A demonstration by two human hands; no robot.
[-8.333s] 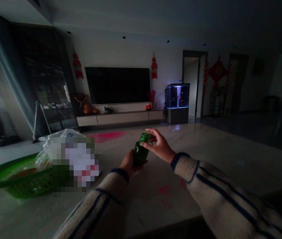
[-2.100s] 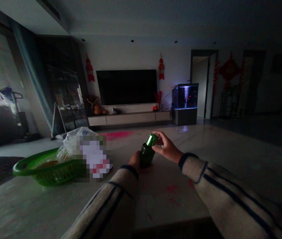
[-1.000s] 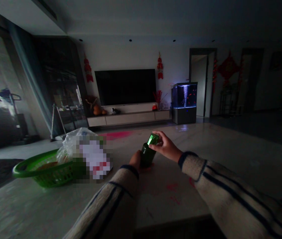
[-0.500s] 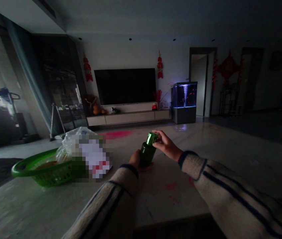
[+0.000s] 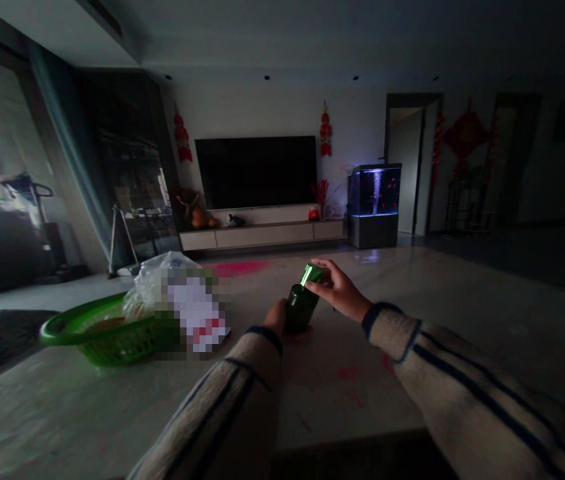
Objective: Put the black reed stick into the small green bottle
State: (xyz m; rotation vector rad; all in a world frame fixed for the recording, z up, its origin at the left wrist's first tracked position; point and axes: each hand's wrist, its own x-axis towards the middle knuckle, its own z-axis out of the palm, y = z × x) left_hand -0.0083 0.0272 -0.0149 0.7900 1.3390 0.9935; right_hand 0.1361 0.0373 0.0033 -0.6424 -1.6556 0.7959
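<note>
A small dark green bottle (image 5: 300, 308) is held above a pale stone table (image 5: 412, 313) in a dim living room. My left hand (image 5: 276, 317) is wrapped round the bottle's body from below and behind. My right hand (image 5: 338, 291) pinches the shiny green cap (image 5: 312, 274) at the bottle's top, fingers closed on it. The bottle leans slightly to the right. Both arms wear cream sleeves with dark stripes.
A green plastic basket (image 5: 95, 330) stands on the table at the left, with a clear plastic bag (image 5: 157, 280) and a blurred package against it. Beyond the table are a wall television (image 5: 256, 171), a low cabinet (image 5: 262, 235) and a lit fish tank (image 5: 373, 190).
The view has shifted slightly, so the hands and bottle sit a little further right and up. My right hand stays on the cap, turning it slightly; the left grip is unchanged.
</note>
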